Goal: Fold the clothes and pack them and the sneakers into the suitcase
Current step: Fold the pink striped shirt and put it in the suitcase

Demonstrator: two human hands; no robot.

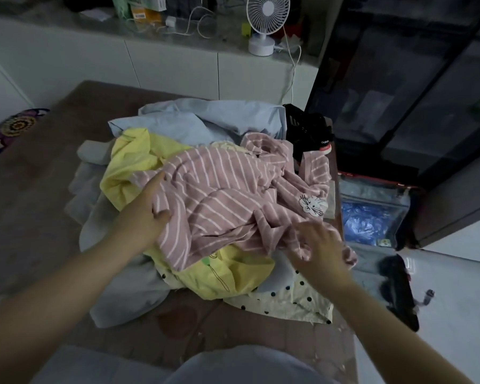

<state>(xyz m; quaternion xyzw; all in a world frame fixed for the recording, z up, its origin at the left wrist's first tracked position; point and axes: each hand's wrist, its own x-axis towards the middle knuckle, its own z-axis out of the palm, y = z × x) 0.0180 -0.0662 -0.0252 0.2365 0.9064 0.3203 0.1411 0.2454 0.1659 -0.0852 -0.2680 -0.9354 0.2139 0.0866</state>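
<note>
- The left hand grips the left edge of a pink striped garment, with the thumb tucked round a fold of the cloth and the fingers laid along it.
- The right hand lies on the lower right corner of the same garment with its fingers bent down onto the fabric. It is blurred, so I cannot tell whether it clasps the cloth or only touches it.
- The pink striped garment lies crumpled on top of a pile of clothes, and a white cat patch shows near its right side.
- Beneath it lies a yellow garment, which shows at the left and again below the pink one.
- A cream polka-dot garment sticks out at the near right of the pile, and pale blue clothing is bunched at the far side.
- The pile rests on a brown bed surface.
- Black sneakers sit at the far right corner, just beside the pale blue clothing.
- The suitcase lies open on the floor to the right of the bed, with a blue plastic bag inside it.
- A white desk fan stands on the counter beyond the bed.
</note>
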